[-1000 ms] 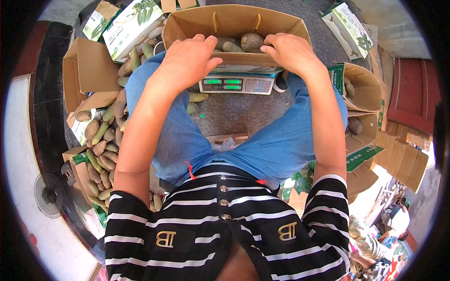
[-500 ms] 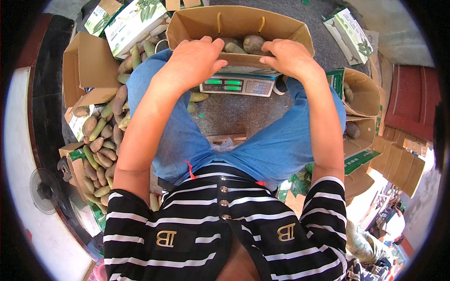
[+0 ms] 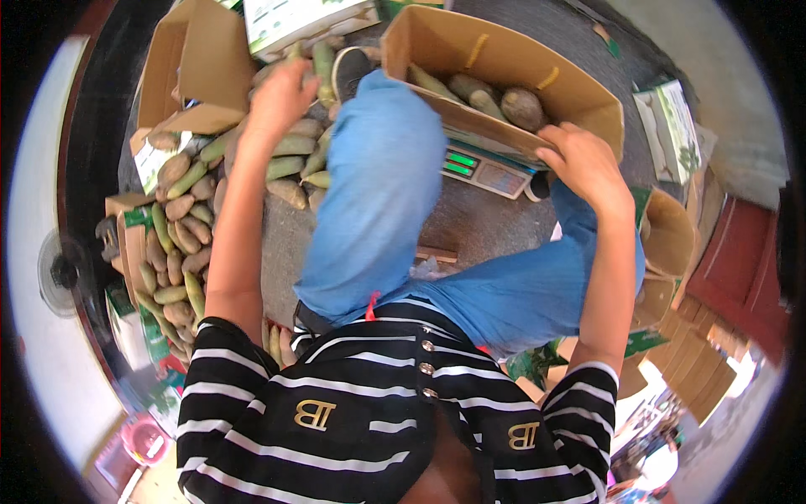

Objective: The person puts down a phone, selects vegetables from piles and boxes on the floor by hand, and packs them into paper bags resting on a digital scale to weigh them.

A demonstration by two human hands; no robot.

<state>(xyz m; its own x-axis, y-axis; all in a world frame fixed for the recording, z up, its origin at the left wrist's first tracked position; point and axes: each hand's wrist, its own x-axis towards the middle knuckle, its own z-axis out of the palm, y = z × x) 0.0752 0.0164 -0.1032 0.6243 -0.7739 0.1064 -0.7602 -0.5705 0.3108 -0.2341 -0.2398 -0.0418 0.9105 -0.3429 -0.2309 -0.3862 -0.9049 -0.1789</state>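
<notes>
With the right hand closed over the near rim of the carton on the scale, a tug risked tipping it, while the left hand hung over loose vegetables, its hold unclear.

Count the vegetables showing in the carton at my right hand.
4: a long green one leftmost, a brown one and a greenish one in the middle, a round brown one nearest the right hand. The carton's near wall may hide more.

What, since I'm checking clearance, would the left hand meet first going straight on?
The left hand would likely meet the elongated green produce before the white carton; depth is unclear.
</notes>
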